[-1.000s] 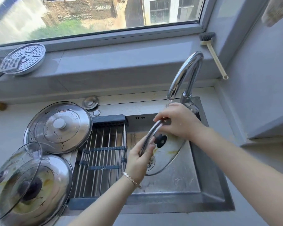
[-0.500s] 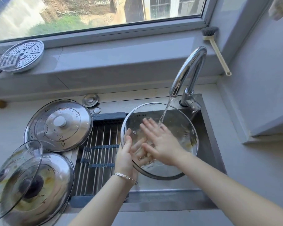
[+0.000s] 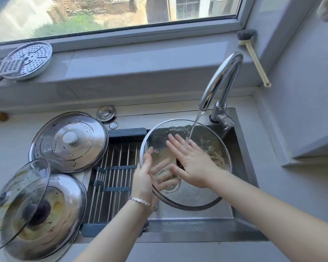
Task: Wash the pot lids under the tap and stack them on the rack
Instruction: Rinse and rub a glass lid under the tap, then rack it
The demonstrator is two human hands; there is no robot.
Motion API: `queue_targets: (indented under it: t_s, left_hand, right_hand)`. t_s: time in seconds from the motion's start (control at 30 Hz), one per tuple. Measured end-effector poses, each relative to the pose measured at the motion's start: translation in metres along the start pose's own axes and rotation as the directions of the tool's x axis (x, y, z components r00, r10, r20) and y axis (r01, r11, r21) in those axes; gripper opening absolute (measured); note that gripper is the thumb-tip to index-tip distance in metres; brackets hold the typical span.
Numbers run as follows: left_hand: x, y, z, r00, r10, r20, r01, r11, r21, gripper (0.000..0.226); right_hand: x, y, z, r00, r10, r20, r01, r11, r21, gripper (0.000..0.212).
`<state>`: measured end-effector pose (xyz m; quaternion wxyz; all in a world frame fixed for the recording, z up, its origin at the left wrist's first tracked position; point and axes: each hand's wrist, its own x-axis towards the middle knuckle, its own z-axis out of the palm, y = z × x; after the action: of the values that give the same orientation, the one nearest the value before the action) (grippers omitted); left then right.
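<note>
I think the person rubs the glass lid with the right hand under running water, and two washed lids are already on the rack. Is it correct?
Not fully. The head view shows the rack holds no lids. The rest stands: the right hand rubs the glass lid under running water.

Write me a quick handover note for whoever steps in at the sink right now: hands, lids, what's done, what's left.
Left hand: holds the glass lid by its left rim, fingers behind the glass.
Right hand: open, flat on the lid's inner face, rubbing.
Tap is running; the stream lands on the lid over the sink.
Rack: no lids on it.
Waiting on the counter to the left: a steel lid, and a soiled glass lid leaning on another steel lid.
Done: nothing stacked. Left: finish this lid, rack it, wash the other three.
</note>
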<state>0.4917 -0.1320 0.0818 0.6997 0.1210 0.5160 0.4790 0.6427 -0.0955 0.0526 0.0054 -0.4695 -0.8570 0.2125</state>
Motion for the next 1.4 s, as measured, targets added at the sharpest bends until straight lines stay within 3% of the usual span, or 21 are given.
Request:
queue_targets:
  t_s: [0.07,0.13,0.2,0.4,0.57,0.67,0.77,0.9,1.0,1.17,1.3,1.4]
  left_hand:
    - [0.001,-0.001,0.002,1.0,-0.011,-0.016,0.011,1.0,0.019,0.023]
    - [0.004,-0.003,0.002,0.999,-0.015,-0.038,0.016,1.0,0.013,0.031]
    - [0.005,-0.003,0.002,0.999,-0.032,-0.015,0.033,0.999,0.023,0.036]
    - [0.0,0.002,0.0,1.0,-0.031,0.0,0.03,0.993,0.11,0.022]
    - [0.0,0.009,-0.004,0.998,0.051,-0.037,-0.046,0.99,0.13,0.019]
    - [-0.002,0.006,0.002,0.999,0.044,-0.019,-0.041,0.991,0.124,0.019]
    - [-0.003,0.003,0.007,0.999,0.036,0.003,-0.036,0.994,0.103,0.022]
    - [0.003,0.012,0.003,0.998,0.054,0.016,-0.055,0.993,0.102,0.029]
    - [0.006,0.017,-0.002,0.998,0.06,0.026,-0.063,0.987,0.151,0.037]
    - [0.011,0.029,-0.006,0.994,0.086,0.074,-0.096,0.984,0.147,0.035]
    - [0.015,0.042,-0.009,0.988,0.124,0.09,-0.135,0.982,0.133,0.035]
    - [0.013,0.038,-0.009,0.986,0.141,0.092,-0.156,0.972,0.178,0.028]
  right_hand:
    - [0.005,-0.011,0.0,0.999,-0.021,-0.024,0.022,0.999,0.035,0.078]
    - [0.007,-0.025,0.002,0.985,-0.17,-0.013,0.17,0.985,0.04,0.071]
    - [0.009,-0.027,0.0,0.975,-0.222,-0.007,0.222,0.974,0.031,0.069]
    - [0.021,0.007,-0.002,0.989,0.136,-0.059,-0.13,0.987,0.09,0.07]
    - [0.01,0.005,0.003,0.88,0.467,-0.086,-0.444,0.874,0.198,0.064]
    - [0.022,-0.014,0.005,0.795,0.589,-0.144,-0.518,0.783,0.345,0.064]
    - [0.038,-0.029,0.0,0.852,0.471,-0.229,-0.375,0.854,0.36,0.061]
    - [0.039,-0.041,-0.002,0.938,0.113,-0.328,-0.016,0.958,0.285,0.056]
    - [0.034,-0.043,0.006,0.907,-0.168,-0.386,0.243,0.958,0.155,0.052]
    - [0.009,-0.028,0.015,0.84,-0.457,-0.292,0.486,0.873,0.032,0.045]
    - [-0.01,-0.002,0.025,0.812,-0.548,-0.198,0.543,0.835,-0.084,0.041]
    - [0.001,0.01,0.017,0.883,-0.396,-0.25,0.376,0.918,-0.125,0.041]
